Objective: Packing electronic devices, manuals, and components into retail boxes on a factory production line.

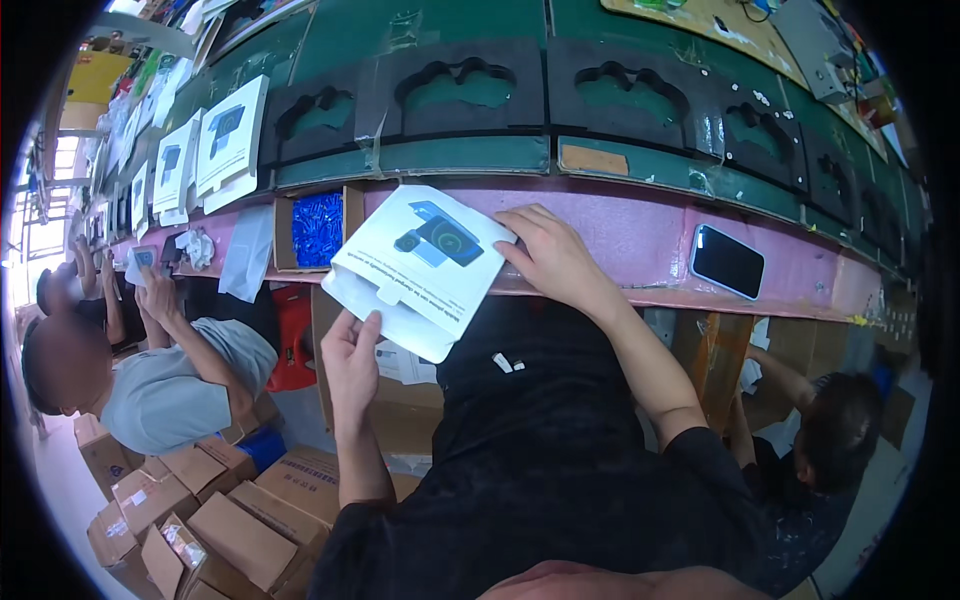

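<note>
A flat white carton [415,255] with a picture of a dark charging device printed on it is held tilted above my lap, at the pink bench edge. Its end flap [385,298] stands open toward my left hand. My left hand [352,360] pinches the carton's lower left edge, with the thumb at the flap. Along the upper right edge, my right hand [550,255] grips the carton with the fingers on its printed face. What lies inside the carton cannot be made out. Two small white pieces [508,363] rest on my dark clothing.
A cardboard tray of small blue items [318,230] sits left of the carton. Black foam cut-outs [460,90] line the green belt beyond. A phone [727,262] lies at right. More white cartons [228,135] stand at left. Co-workers sit on both sides; brown boxes [240,535] crowd the floor.
</note>
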Demonstrator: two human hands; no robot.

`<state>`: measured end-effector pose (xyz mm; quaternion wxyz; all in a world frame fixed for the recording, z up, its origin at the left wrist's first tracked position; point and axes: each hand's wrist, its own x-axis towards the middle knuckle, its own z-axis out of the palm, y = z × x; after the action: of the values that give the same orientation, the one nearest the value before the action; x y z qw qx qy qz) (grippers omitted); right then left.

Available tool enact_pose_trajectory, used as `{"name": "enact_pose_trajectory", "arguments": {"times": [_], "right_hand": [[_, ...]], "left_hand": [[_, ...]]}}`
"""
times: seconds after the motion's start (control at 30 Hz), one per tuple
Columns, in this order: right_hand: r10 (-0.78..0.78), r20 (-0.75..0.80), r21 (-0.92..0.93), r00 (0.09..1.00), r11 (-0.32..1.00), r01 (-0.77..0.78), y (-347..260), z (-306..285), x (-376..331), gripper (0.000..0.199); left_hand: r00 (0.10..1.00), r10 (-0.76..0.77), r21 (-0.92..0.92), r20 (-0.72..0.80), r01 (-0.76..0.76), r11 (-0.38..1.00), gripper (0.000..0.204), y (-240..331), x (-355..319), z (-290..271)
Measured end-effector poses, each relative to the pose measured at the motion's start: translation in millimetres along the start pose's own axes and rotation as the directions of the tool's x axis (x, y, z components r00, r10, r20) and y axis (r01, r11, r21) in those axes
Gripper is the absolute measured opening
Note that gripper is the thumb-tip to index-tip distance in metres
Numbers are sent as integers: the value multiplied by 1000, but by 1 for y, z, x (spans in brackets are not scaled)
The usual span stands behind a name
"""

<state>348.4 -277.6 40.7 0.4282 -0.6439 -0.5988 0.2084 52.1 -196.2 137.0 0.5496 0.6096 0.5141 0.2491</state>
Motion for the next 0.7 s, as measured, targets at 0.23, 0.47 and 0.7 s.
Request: {"name": "enact_pose_trajectory", "arguments": {"times": [0.23, 0.47, 0.7], "right_hand": [[143, 63, 122, 988, 981, -150, -27, -9, -29, 47], [223, 141, 248, 965, 935, -253, -46, -17, -43, 54], [227, 198, 325, 954, 903, -282, -67, -22, -42, 64]], "left_hand": [[960, 258, 362, 111, -281, 889, 21, 87, 12, 24], [971, 170, 466, 169, -231, 854, 22, 134, 18, 30], [960, 262, 370, 102, -281, 885, 19, 150, 6, 21]]}}
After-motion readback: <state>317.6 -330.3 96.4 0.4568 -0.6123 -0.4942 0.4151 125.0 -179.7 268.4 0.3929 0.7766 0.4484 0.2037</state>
